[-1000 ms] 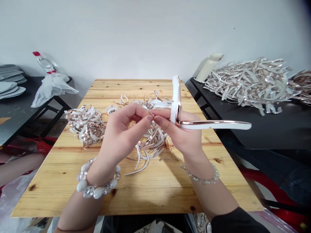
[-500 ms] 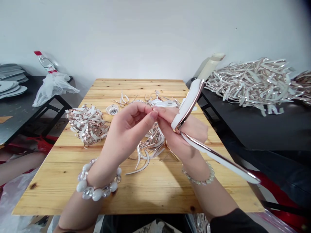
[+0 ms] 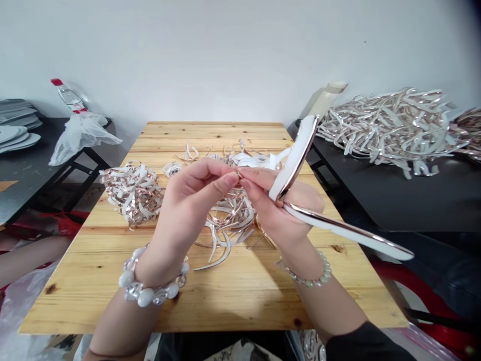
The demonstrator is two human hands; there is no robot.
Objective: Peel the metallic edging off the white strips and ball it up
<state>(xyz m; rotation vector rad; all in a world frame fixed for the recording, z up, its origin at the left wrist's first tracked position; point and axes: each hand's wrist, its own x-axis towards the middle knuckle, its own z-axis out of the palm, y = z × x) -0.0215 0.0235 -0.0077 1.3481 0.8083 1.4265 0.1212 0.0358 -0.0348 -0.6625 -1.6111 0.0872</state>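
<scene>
Above the middle of the wooden table, my left hand (image 3: 188, 200) pinches something small and thin, too small to name, with thumb and forefinger. Its fingertips nearly meet those of my right hand (image 3: 274, 205). My right hand is closed on a white strip (image 3: 338, 226) with rose-gold edges. The strip forks: one arm rises past the knuckles, the other points to the lower right. Beneath and behind the hands lies a loose pile of similar curved strips (image 3: 235, 213).
A tangled bundle of strips (image 3: 133, 193) sits at the table's (image 3: 112, 281) left. A big heap (image 3: 398, 125) covers part of the right black table. On the left black table are a bottle (image 3: 69, 95), a plastic bag (image 3: 84, 135) and grey plates (image 3: 17, 138). Another person's arm (image 3: 33, 255) shows at left.
The forked strip has turned a little, its lower arm now higher and further right. My left hand has shifted slightly left, and a tiny thin piece shows between the fingertips.
</scene>
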